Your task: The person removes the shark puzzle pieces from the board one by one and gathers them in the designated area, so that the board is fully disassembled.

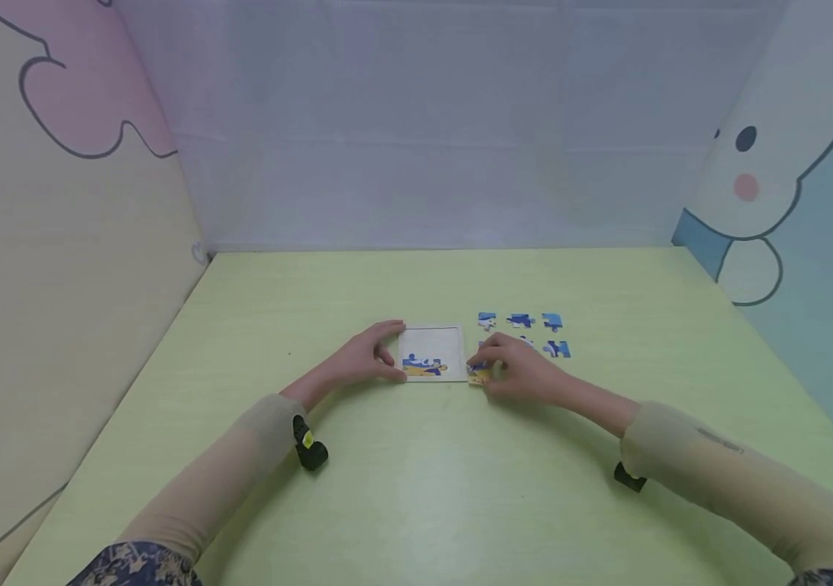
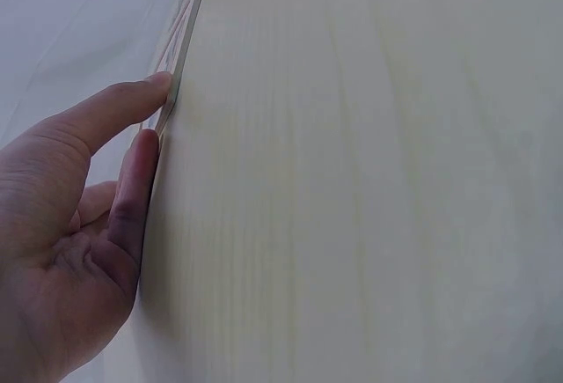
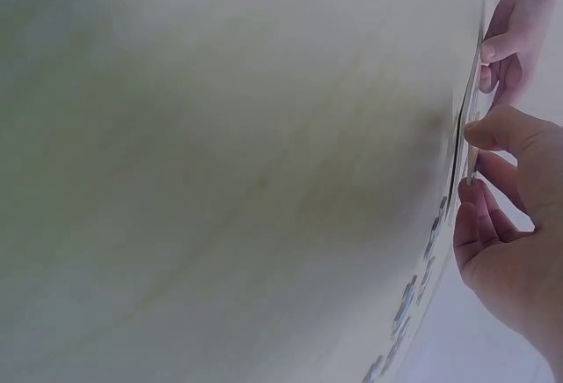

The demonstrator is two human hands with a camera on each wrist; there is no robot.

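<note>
A white puzzle tray [image 1: 432, 342] lies mid-table with a few blue and yellow pieces [image 1: 423, 367] set along its near edge. My left hand [image 1: 379, 354] rests against the tray's left side, thumb at the near corner and index finger at the far corner; in the left wrist view the straight fingers [image 2: 132, 101] touch the tray's edge [image 2: 176, 66]. My right hand [image 1: 489, 366] pinches a yellow and blue puzzle piece [image 1: 480, 374] at the tray's near right corner. The right wrist view shows the right hand [image 3: 506, 216] by the tray's edge [image 3: 475, 92].
Several loose blue puzzle pieces [image 1: 520, 321] lie in rows right of the tray, just beyond my right hand. Patterned panels wall the green table [image 1: 416, 488] on the left, back and right. Black wrist cameras [image 1: 309, 445] sit on both forearms.
</note>
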